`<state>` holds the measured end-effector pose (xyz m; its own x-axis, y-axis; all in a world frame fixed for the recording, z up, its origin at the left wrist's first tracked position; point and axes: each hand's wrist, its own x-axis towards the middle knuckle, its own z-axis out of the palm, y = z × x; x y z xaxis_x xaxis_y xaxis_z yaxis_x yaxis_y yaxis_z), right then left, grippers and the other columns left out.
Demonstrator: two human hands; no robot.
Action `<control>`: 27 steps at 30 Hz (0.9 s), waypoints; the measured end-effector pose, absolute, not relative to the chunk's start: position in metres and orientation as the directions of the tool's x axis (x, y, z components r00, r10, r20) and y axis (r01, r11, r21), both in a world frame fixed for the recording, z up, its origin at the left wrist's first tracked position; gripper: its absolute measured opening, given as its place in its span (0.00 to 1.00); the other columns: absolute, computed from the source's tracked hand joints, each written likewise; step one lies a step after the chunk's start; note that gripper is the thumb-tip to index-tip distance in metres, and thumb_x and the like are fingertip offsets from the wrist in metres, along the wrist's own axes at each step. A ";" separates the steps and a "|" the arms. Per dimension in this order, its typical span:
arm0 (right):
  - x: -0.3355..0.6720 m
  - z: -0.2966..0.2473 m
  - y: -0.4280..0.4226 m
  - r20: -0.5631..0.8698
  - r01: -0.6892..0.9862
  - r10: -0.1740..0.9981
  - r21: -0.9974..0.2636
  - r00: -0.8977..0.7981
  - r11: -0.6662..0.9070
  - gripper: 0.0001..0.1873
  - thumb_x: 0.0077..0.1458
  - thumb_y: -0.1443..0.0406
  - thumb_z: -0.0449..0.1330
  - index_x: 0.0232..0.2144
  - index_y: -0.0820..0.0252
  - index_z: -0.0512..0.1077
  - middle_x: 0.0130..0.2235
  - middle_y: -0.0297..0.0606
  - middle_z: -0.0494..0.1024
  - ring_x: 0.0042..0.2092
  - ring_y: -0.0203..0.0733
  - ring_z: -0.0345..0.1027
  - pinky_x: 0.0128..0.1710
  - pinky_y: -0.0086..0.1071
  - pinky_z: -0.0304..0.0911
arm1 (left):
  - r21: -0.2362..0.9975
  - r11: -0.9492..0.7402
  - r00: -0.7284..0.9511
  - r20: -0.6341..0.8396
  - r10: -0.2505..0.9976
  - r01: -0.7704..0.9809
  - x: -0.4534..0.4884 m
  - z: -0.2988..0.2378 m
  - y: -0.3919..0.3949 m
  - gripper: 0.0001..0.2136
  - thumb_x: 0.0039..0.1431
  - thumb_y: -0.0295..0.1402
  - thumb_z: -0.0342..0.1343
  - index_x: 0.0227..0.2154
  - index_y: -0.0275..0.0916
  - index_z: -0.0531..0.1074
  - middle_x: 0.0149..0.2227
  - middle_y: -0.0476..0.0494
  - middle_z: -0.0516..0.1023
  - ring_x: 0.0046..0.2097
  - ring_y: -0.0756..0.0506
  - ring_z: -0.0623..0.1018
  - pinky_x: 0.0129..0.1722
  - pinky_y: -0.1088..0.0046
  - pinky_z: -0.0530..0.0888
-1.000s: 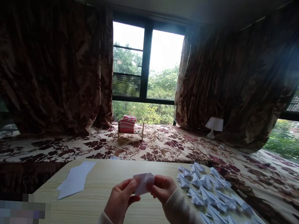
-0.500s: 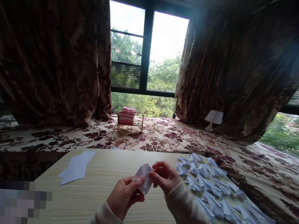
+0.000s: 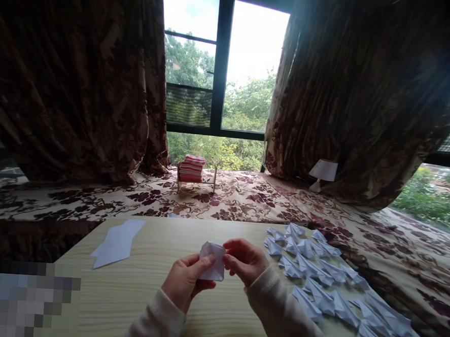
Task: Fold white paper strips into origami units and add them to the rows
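Observation:
A small piece of folded white paper (image 3: 214, 270) is held up over the table, roughly square in outline. My left hand (image 3: 188, 278) grips it from the left, thumb on its face and fingers behind. At the paper's right edge, my right hand (image 3: 245, 261) pinches with thumb and forefinger; the fingertips partly cover that edge. Several folded white paper pieces (image 3: 318, 294), pointed in shape, lie in rows to the right of my right hand. Flat white sheets of paper (image 3: 116, 246) rest on the left side of the table.
The light wood-grain table (image 3: 160, 235) stands before a ledge with a floral cloth (image 3: 238, 200). On the ledge are a small rack (image 3: 196, 182) with folded striped cloths (image 3: 192, 167) and a white lamp (image 3: 324, 170). Dark curtains (image 3: 81, 78) flank the window.
The folded paper has turned in my hands, from a pointed outline to a squarer one. My right fingers have shifted slightly along its right edge. The view has tipped down a little.

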<state>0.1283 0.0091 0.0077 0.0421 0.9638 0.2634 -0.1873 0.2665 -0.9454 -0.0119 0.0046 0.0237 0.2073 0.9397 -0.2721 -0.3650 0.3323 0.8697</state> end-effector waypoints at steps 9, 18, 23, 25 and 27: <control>0.130 0.006 0.010 0.386 0.062 0.914 -0.922 0.124 0.381 0.07 0.39 0.66 0.60 0.25 0.63 0.73 0.19 0.32 0.69 0.20 0.29 0.58 0.16 0.24 0.53 | 0.871 0.313 0.269 -0.220 0.937 -0.378 -0.011 0.027 0.002 0.10 0.36 0.31 0.64 0.25 0.30 0.76 0.20 0.44 0.75 0.24 0.51 0.73 0.23 0.77 0.71; 0.130 0.009 0.005 0.554 0.286 0.832 -0.795 -0.017 0.535 0.13 0.42 0.67 0.58 0.34 0.60 0.73 0.27 0.35 0.68 0.23 0.30 0.62 0.15 0.22 0.54 | 0.880 0.332 0.265 -0.249 0.932 -0.340 -0.011 0.023 0.004 0.12 0.37 0.31 0.64 0.28 0.31 0.76 0.24 0.42 0.76 0.26 0.49 0.73 0.22 0.77 0.72; 0.138 0.006 0.007 0.553 0.336 0.822 -0.754 -0.138 0.564 0.16 0.40 0.63 0.62 0.36 0.61 0.72 0.30 0.38 0.69 0.24 0.32 0.63 0.13 0.21 0.55 | 0.869 0.336 0.312 -0.227 0.923 -0.362 -0.011 0.028 0.001 0.10 0.39 0.32 0.61 0.26 0.29 0.75 0.21 0.43 0.75 0.23 0.50 0.72 0.22 0.75 0.72; 0.140 0.007 0.006 0.571 0.357 0.798 -0.716 -0.193 0.600 0.17 0.41 0.63 0.62 0.37 0.61 0.72 0.32 0.40 0.70 0.26 0.34 0.63 0.14 0.22 0.57 | 0.858 0.346 0.301 -0.239 0.923 -0.380 -0.010 0.027 0.001 0.11 0.40 0.33 0.60 0.26 0.30 0.75 0.20 0.44 0.74 0.22 0.50 0.71 0.21 0.75 0.72; 0.141 0.008 0.005 0.601 0.377 0.766 -0.672 -0.228 0.638 0.17 0.42 0.63 0.61 0.37 0.61 0.72 0.32 0.40 0.69 0.26 0.34 0.63 0.16 0.24 0.59 | 0.857 0.343 0.267 -0.252 0.930 -0.386 -0.009 0.024 0.003 0.13 0.39 0.36 0.62 0.26 0.30 0.75 0.20 0.44 0.74 0.21 0.51 0.71 0.19 0.75 0.71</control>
